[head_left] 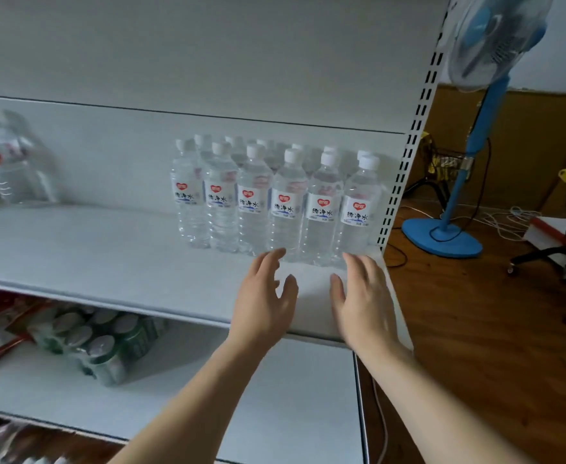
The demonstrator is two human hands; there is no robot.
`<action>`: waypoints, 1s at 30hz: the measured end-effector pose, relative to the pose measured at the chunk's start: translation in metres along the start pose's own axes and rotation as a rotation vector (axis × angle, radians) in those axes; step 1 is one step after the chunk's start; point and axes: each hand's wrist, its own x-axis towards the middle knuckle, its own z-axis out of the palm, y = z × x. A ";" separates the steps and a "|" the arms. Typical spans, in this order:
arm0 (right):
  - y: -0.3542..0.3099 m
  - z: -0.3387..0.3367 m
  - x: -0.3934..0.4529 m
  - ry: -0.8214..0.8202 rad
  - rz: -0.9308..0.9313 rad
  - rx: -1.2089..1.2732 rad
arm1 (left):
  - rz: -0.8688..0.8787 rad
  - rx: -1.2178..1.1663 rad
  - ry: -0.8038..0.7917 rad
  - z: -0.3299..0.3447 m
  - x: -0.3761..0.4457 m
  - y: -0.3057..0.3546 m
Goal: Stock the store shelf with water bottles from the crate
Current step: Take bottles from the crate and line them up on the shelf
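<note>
Water bottles (275,199) stand packed in tidy rows at the right end of the white shelf (107,256), pushed back toward the rear panel and up against the slotted upright (409,155). Labels all face forward, which looks deliberate so a shopper can read them, and starting from the corner probably keeps the rows square as more get added. Both hands are empty right now. The left hand (265,296) and right hand (363,296) hover just in front of the front row, fingers loose and spread, palms roughly facing each other, not gripping anything. Seems like the person is lining up or steadying the front row. Plenty of bare shelf remains to the left, so the stocking looks only partly done. No crate shows in view. Green cans (100,343) sit on the shelf below, and a blue fan (469,145) stands off to the right.
</note>
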 end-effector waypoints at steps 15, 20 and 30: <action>-0.277 0.053 -0.217 -0.630 -0.703 0.562 | -0.581 -0.009 0.478 -0.277 -0.262 -0.092; -0.338 0.073 -0.317 -0.931 -0.770 0.593 | -0.956 0.036 0.688 -0.352 -0.402 -0.132; -0.385 0.095 -0.480 -1.571 -0.743 0.397 | -1.228 -0.010 0.882 -0.385 -0.534 -0.157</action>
